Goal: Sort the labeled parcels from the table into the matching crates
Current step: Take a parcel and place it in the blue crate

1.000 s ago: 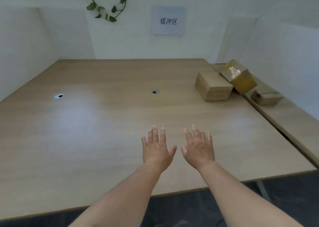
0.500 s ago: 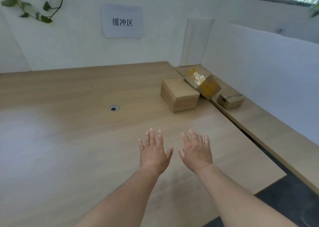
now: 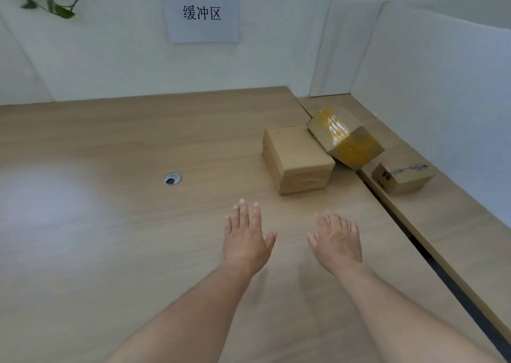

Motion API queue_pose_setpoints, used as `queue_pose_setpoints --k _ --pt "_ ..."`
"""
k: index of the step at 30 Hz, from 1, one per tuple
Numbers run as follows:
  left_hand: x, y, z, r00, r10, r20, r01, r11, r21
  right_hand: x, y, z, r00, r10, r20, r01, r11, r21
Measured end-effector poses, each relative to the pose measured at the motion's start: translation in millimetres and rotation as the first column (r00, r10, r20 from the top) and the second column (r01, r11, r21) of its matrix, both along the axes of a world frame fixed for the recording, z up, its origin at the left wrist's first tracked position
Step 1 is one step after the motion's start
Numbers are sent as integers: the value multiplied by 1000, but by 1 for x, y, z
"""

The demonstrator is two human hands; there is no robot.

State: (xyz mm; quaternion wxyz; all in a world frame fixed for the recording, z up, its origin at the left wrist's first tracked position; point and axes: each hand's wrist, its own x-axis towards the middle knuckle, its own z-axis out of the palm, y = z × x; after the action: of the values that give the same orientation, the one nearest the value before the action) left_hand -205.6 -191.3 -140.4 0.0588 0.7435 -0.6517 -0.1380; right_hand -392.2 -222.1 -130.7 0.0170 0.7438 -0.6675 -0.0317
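Three cardboard parcels lie at the right of the wooden table (image 3: 110,238). A plain brown parcel (image 3: 297,158) sits flat. A parcel with yellow tape (image 3: 345,137) leans tilted against its right side. A small parcel with a dark label strip (image 3: 402,176) rests on the adjoining table to the right. My left hand (image 3: 246,238) and my right hand (image 3: 336,239) hover side by side over the table, palms down and fingers straight, a short way in front of the plain parcel. Neither hand holds anything. No crates are in view.
A white sign with Chinese characters (image 3: 201,10) hangs on the back wall. White partition panels (image 3: 442,86) close off the right side. A round cable hole (image 3: 172,179) is in the table. A dark gap (image 3: 431,255) separates the two tables. Ivy (image 3: 47,0) hangs top left.
The view has swung right and moved closer, so the parcels look nearer and larger. Both hands stay empty and reach slightly further toward the plain parcel.
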Motion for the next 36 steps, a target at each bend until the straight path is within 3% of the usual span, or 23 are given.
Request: queue_pose_setpoints --k 6,11,15,19,24,29,33,36 --pt "-22 -76 12 998 47 -37 -48 998 -44 -37 -98 6 998 0 70 2 1000 -31" --pt "-44 -136 18 978 99 -186 -106 994 -28 -46 -163 10 967 -43 252 50 999 -22" --pt "-56 -171 19 891 213 -401 -221 975 29 -47 -192 9 883 -80 463 59 996 60" --pt "-63 -183 21 810 266 -523 -292 956 34 -42 -200 8 819 -69 570 11 995 104" --pt "-58 -165 30 778 359 -516 -400 916 35 -34 -182 8 797 -45 603 -27 993 111" --pt "-35 -123 38 791 469 -394 -461 879 120 -26 -152 14 857 -30 514 -52 988 145" --pt "-11 -88 41 821 480 -310 -425 875 231 -19 -126 19 914 -21 405 -84 967 240" --pt "-7 -64 42 818 458 -347 -390 886 249 -13 -111 24 870 -88 485 -90 939 332"
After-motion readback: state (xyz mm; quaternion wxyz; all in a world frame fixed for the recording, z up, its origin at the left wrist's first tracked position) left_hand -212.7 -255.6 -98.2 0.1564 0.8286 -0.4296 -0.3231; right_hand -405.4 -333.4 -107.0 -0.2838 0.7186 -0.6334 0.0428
